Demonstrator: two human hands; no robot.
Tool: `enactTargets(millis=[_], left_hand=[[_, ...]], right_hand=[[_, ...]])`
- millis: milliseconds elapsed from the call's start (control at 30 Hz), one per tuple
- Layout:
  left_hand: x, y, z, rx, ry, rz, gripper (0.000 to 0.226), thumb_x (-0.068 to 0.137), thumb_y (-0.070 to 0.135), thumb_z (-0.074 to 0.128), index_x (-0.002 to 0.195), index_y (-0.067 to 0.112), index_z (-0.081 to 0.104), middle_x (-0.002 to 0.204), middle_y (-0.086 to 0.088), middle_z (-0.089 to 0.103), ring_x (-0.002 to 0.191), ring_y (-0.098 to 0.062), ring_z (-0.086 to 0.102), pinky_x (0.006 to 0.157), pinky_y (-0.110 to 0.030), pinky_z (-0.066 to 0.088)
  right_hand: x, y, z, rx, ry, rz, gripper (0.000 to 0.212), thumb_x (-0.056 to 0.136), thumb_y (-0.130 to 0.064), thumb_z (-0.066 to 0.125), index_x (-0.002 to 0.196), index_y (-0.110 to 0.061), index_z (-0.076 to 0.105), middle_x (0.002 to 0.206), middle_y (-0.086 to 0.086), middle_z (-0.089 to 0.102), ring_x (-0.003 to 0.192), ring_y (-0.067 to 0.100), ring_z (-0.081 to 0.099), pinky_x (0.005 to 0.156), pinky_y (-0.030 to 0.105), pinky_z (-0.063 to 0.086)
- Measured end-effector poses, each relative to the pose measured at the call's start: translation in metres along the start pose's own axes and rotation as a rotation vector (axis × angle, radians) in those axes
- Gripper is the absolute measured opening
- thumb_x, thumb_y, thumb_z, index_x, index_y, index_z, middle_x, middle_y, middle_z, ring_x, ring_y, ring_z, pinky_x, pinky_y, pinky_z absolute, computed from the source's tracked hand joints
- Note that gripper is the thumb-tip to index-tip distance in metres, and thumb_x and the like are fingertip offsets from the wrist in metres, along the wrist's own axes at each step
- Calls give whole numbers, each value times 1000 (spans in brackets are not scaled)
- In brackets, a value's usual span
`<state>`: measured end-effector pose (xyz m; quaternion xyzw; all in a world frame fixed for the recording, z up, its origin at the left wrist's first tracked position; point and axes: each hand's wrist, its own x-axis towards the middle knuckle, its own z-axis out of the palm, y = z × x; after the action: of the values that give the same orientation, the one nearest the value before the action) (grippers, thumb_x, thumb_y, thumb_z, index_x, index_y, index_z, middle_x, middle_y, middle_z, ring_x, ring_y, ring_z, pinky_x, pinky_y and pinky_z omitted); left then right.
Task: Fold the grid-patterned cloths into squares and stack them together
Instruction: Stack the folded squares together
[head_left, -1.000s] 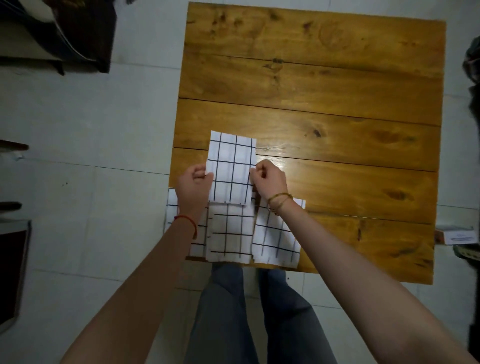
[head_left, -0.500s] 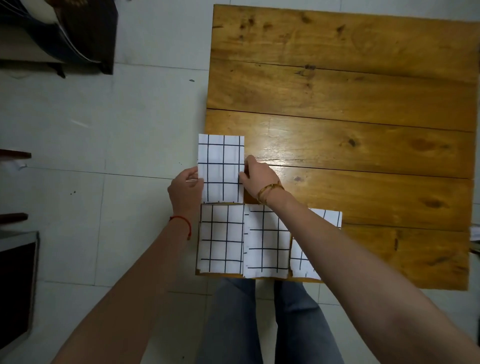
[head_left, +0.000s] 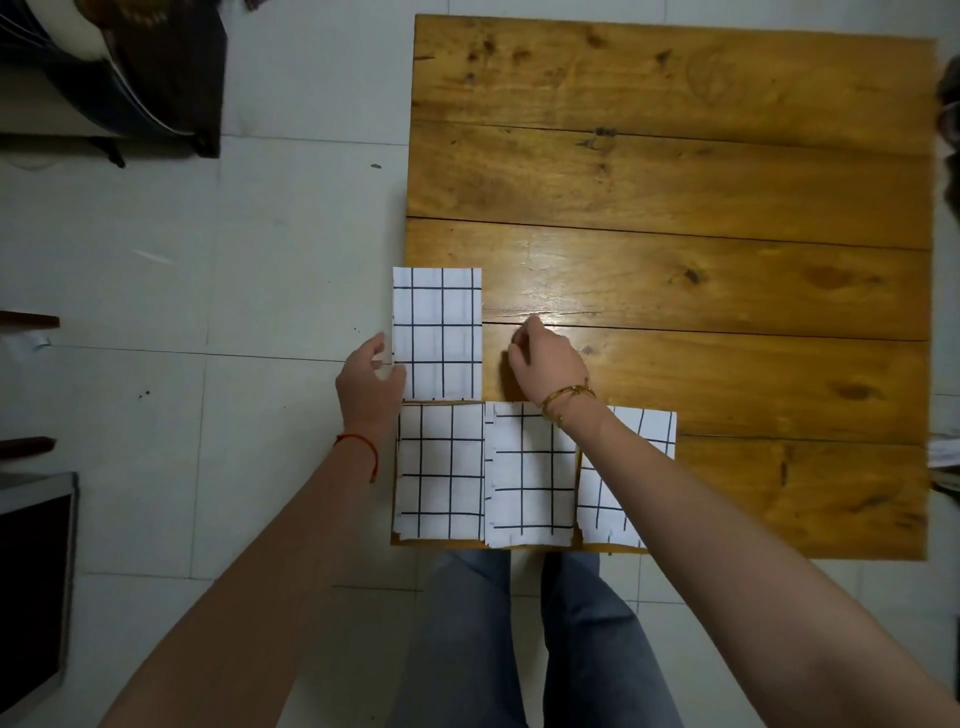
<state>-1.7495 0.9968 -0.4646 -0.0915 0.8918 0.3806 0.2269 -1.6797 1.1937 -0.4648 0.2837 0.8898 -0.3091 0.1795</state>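
Note:
A folded grid-patterned cloth (head_left: 437, 332) lies at the wooden table's (head_left: 727, 182) left edge, slightly overhanging it. My left hand (head_left: 370, 387) pinches its lower left edge with thumb and fingers. My right hand (head_left: 543, 361) rests on the table just right of that cloth, apart from it, fingers loosely curled and holding nothing. Along the near edge three more folded grid cloths lie side by side: the left one (head_left: 439, 473), the middle one (head_left: 532, 478), and the right one (head_left: 631, 457), which my right forearm partly hides.
The table's far and right planks are bare wood. White floor tiles (head_left: 234, 260) lie left of the table. Dark furniture (head_left: 156, 67) stands at the top left, and a dark box (head_left: 31, 587) sits at the left edge. My legs are below the near edge.
The view shifted, so the table sits further right in frame. My right hand has let go of the upper cloth and moved slightly right. The left hand stays on its left edge.

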Motion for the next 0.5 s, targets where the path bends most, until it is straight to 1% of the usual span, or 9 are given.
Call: enactTargets(millis=[67,133,200,300,333,400,500], left_hand=[[-10,0,2,4,60,41,49,85,3,57,134,8,53,130,-7,56,112,-19,55,94,-28,46],[-27,4,9,-8,105,125,45,85,2,57,129,7,56,124,-7,58,109,-17,54,93,-26,46],[-49,8,21,-10,118,209,39,85,0,56,123,5,59,116,-6,60,106,-15,55,93,-23,45],[-87,10,52,-18,93,256,31,85,-2,57,115,3,63,106,-8,63,99,-16,58,87,-12,44],[-101,11,63,-33,69,246,30,86,-1,57,114,3,63,104,-8,64,97,-15,58,85,-8,44],[-128,13,86,-59,18,230,26,87,2,56,112,4,64,101,-7,65,94,-15,60,80,-10,46],[-164,11,118,-52,-56,195,22,87,5,60,108,8,65,96,-5,65,86,-16,62,74,-19,52]], right_hand=[[-14,20,-4,61,67,49,16,94,-23,43,100,-10,51,82,7,62,72,27,58,58,31,46],[-31,45,-8,113,141,105,14,94,-22,45,97,-11,52,83,6,63,72,27,58,60,35,49],[-49,73,-10,164,202,170,13,94,-21,45,95,-11,53,84,6,64,72,26,60,60,35,50],[-77,115,-15,191,263,253,10,94,-20,46,91,-13,52,82,5,63,70,25,59,54,29,42],[-86,127,-17,204,286,282,10,94,-20,46,91,-13,52,81,6,63,69,25,59,54,30,43],[-102,149,-21,231,324,349,11,94,-20,48,91,-11,54,81,7,63,69,25,57,57,33,47],[-120,177,-23,233,316,395,11,92,-21,51,89,-11,55,82,8,62,73,25,57,59,32,46]])
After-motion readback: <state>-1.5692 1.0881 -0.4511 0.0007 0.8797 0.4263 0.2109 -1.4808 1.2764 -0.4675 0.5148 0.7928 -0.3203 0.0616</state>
